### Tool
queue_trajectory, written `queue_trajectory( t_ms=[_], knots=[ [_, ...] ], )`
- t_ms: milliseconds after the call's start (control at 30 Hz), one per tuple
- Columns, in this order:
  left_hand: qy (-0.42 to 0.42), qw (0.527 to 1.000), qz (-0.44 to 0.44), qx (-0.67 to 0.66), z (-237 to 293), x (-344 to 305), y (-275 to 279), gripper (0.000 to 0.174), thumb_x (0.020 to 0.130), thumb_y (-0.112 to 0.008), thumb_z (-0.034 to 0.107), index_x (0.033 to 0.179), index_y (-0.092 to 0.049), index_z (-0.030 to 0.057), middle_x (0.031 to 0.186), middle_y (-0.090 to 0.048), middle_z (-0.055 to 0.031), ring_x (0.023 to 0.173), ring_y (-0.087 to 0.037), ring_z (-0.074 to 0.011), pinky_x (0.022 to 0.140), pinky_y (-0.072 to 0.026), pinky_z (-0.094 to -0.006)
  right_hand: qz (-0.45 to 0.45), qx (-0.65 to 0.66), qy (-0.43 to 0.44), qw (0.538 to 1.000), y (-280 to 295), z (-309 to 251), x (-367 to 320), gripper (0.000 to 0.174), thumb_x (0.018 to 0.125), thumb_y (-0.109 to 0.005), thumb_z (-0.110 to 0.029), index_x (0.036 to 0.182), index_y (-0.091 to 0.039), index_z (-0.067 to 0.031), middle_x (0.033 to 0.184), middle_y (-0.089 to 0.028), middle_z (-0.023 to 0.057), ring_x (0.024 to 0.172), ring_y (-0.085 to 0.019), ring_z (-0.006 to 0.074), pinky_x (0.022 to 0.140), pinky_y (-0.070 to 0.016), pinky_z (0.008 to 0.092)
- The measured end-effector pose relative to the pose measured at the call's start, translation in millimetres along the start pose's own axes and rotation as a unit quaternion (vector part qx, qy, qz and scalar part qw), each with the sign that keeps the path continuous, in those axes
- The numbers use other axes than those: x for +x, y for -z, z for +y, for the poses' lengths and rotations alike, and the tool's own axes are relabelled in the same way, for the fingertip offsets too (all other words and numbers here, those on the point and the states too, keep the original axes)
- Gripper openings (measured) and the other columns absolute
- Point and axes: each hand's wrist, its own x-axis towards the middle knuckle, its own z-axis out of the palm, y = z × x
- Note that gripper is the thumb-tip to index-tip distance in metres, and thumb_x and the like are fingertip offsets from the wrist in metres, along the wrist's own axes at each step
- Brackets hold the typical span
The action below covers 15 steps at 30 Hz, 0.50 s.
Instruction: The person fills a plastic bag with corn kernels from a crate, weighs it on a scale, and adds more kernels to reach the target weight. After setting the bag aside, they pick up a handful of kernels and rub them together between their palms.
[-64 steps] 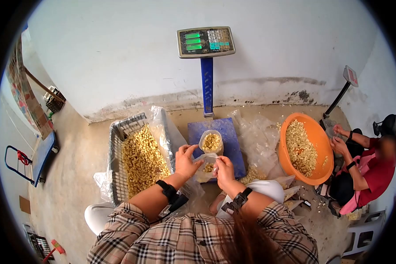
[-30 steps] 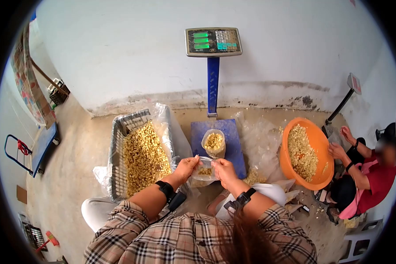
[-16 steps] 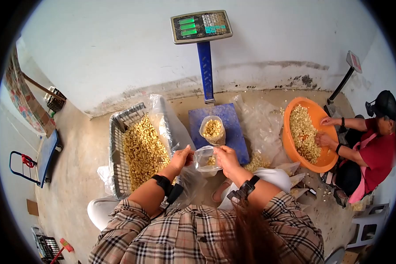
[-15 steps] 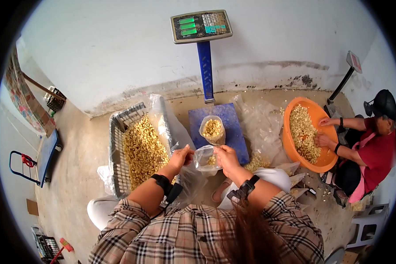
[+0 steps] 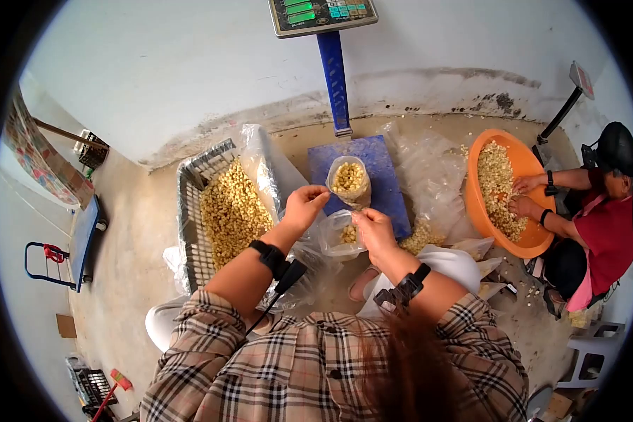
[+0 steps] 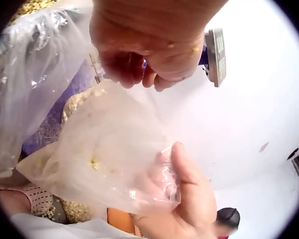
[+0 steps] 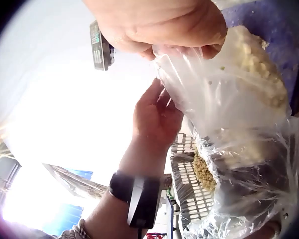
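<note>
My right hand point(image 5: 376, 231) pinches the rim of a clear plastic bag point(image 5: 336, 243), which hangs tilted with a few small yellow kernel-like pieces inside. In the left wrist view the right hand's thumb point(image 6: 187, 169) lies along the bag's edge. My left hand point(image 5: 306, 205) is just above and left of the bag's mouth, fingers curled in with the thumb against them; nothing shows between them. Behind both hands an upright bag point(image 5: 350, 181) filled with the same pieces stands on the blue platform point(image 5: 383, 165) of a scale. The scale's display point(image 5: 309, 15) is lit green.
A grey plastic crate point(image 5: 188, 232), lined with plastic sheet and heaped with yellow pieces, stands left. Loose plastic bags point(image 5: 429, 176) lie right of the scale. Farther right, a person point(image 5: 601, 225) reaches into an orange basin point(image 5: 475, 197). A blue hand trolley point(image 5: 84, 232) stands far left.
Both hands first held the bag's mouth, stretching it a second ago. The left hand has since come off it and moved up; the right keeps its grip. The other person's hands moved into the basin.
</note>
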Motion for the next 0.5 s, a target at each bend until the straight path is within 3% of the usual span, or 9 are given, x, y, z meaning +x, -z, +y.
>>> queue_trajectory(
  t_ms=[100,167,200,333,500],
  knots=[
    [-0.139,0.974,-0.021,0.175,7.3,24.6,-9.4,0.015,0.077,-0.058,0.014,0.085,-0.061,0.0019,0.074,-0.058,-0.0077,0.067,-0.057,-0.0202,0.061,-0.0455,-0.0306,-0.007,-0.025,0.002,1.0,1.1,1.5,0.1,0.02,0.08,-0.058,-0.018,0.067,-0.054,-0.0021,0.06,-0.045,-0.0043,0.054,-0.035,0.0045,0.048,-0.0295,0.0232],
    [-0.223,0.92,-0.071,0.314,21.8,41.0,-13.9,0.011,0.074,-0.058,0.012,0.078,-0.063,0.0027,0.08,-0.06,-0.0117,0.076,-0.059,-0.0248,0.065,-0.0468,-0.0349,-0.011,-0.039,0.01,0.999,-0.9,-0.5,-2.3,0.02,0.079,-0.058,-0.017,0.067,-0.054,-0.0017,0.06,-0.045,-0.0043,0.055,-0.035,0.0045,0.048,-0.0293,0.0233],
    [-0.24,0.912,-0.083,0.322,12.6,51.3,-18.4,0.017,0.068,-0.058,0.008,0.084,-0.064,0.0086,0.079,-0.058,-0.0128,0.074,-0.056,-0.0309,0.067,-0.0461,-0.037,-0.017,-0.031,0.012,0.999,-1.2,-0.4,-2.9,0.02,0.079,-0.058,-0.017,0.068,-0.054,-0.0015,0.06,-0.045,-0.0043,0.055,-0.035,0.0045,0.048,-0.0294,0.0233],
    [-0.162,0.846,-0.193,0.469,-6.4,79.4,-34.7,0.018,0.065,-0.06,0.013,0.083,-0.064,0.0129,0.086,-0.059,-0.007,0.084,-0.054,-0.0286,0.075,-0.0445,-0.0371,-0.03,-0.015,0.013,0.999,0.4,-3.5,-1.2,0.019,0.079,-0.058,-0.016,0.069,-0.054,-0.0011,0.06,-0.045,-0.0042,0.054,-0.035,0.0044,0.048,-0.0295,0.0232],
    [-0.179,0.77,-0.225,0.57,2.6,78.5,-40.5,0.016,0.062,-0.064,0.02,0.078,-0.065,0.017,0.086,-0.059,-0.0004,0.094,-0.05,-0.0227,0.078,-0.0421,-0.0375,-0.029,-0.013,-0.001,0.999,7.5,-5.3,8.2,0.018,0.08,-0.058,-0.016,0.07,-0.054,-0.0019,0.06,-0.045,-0.0047,0.053,-0.034,0.0038,0.047,-0.0285,0.0225]
  ],
)
